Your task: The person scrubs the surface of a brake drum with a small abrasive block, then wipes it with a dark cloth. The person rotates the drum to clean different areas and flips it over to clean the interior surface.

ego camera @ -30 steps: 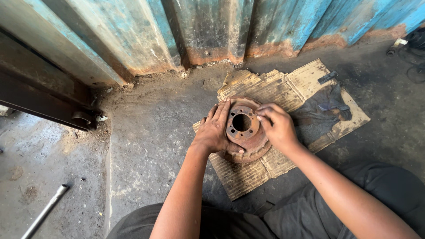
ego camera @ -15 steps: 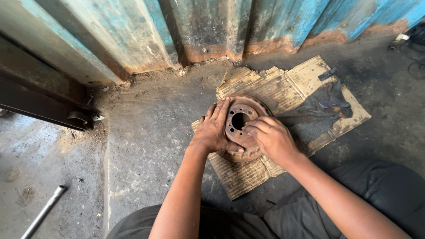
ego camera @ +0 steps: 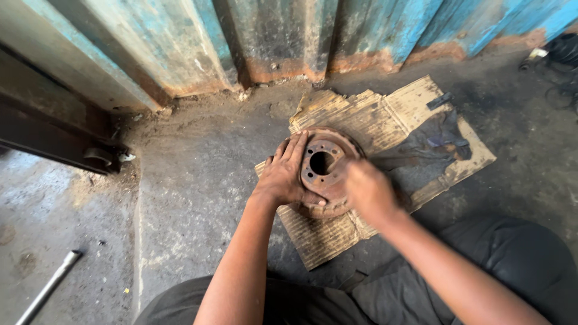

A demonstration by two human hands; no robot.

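Observation:
A rusty round brake drum [ego camera: 322, 165] with a centre hole and several bolt holes lies on a torn sheet of cardboard [ego camera: 385, 114] on the concrete floor. My left hand [ego camera: 286, 174] lies flat against the drum's left side, fingers spread over its rim and thumb on its front edge. My right hand [ego camera: 368, 191] is blurred at the drum's right front edge, fingers curled; whether it grips the rim is unclear.
A dark oily rag [ego camera: 442, 141] lies on the cardboard to the right. Corrugated blue, rusted metal sheeting [ego camera: 271, 36] forms the wall behind. A dark steel beam with a roller [ego camera: 96, 155] is at left. A metal rod [ego camera: 48, 286] lies at lower left.
My right hand has slid from the drum's right top down to its front right edge. My left hand stays on the drum's left side.

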